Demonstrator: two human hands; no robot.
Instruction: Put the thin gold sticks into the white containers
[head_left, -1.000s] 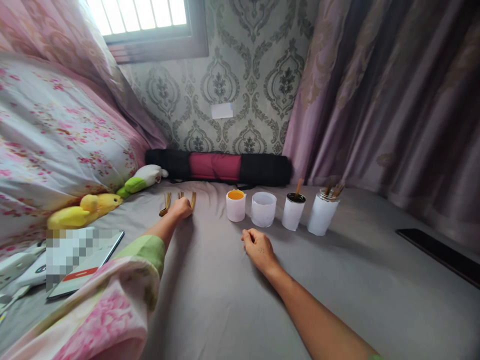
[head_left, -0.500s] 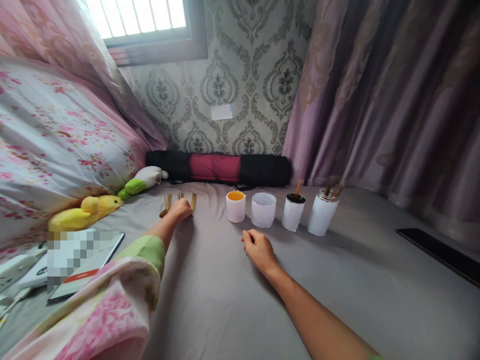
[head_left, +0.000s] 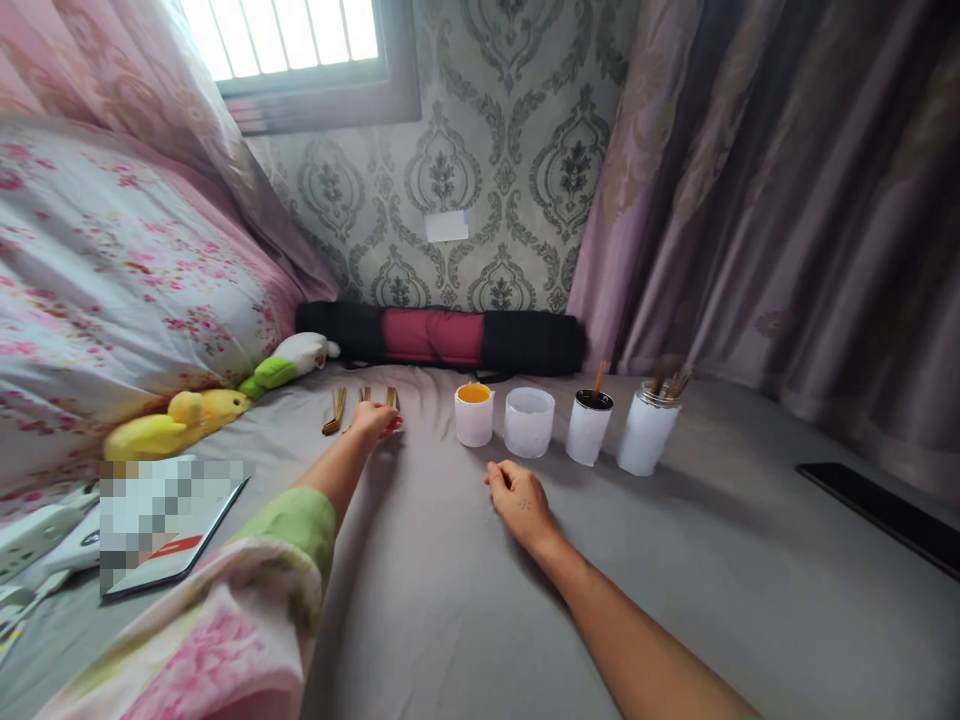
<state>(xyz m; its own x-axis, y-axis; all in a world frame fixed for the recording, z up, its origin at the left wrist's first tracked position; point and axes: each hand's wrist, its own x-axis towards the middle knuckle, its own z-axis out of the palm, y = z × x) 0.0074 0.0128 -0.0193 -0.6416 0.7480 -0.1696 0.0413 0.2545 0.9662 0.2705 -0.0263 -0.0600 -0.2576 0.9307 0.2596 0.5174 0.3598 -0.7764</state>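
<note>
My left hand (head_left: 375, 418) reaches far forward over the grey sheet (head_left: 465, 590), its fingers closed around the near end of a gold utensil (head_left: 391, 399). Two more gold utensils (head_left: 335, 409) lie just left of it. My right hand (head_left: 517, 497) rests on the sheet with its fingers loosely curled and nothing in it. A row of white cups stands ahead of it: an orange-lined cup (head_left: 474, 413), an empty translucent cup (head_left: 529, 421), a dark-rimmed cup (head_left: 588, 425) holding a stick, and a jar (head_left: 646, 432) with several sticks.
A black and red roll (head_left: 442, 337) lies against the patterned wall. Yellow and green plush toys (head_left: 176, 422) sit by a floral pillow (head_left: 112, 290) on the left. A tablet (head_left: 169, 520) lies near left, a dark flat slab (head_left: 877, 510) at right by the curtains.
My left hand has shifted slightly right onto the rightmost gold utensil and closed on it. The right hand has stayed put. The camera has moved a little.
</note>
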